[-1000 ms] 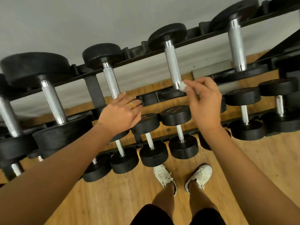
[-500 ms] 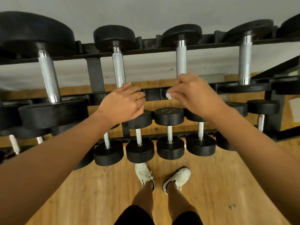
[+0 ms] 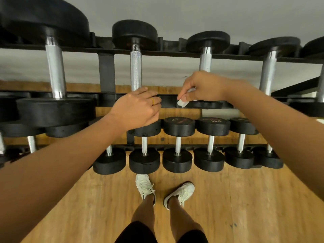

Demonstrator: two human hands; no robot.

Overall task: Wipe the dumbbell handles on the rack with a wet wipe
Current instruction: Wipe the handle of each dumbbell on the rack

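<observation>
Wet wipe (image 3: 183, 103) sticks out below the right hand (image 3: 201, 86) pinching it.

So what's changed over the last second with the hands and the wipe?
The right hand, pinching the wet wipe, moved from beside the handle onto its lower end. The left hand stayed resting on the neighbouring dumbbell; the wipe stayed held.
</observation>
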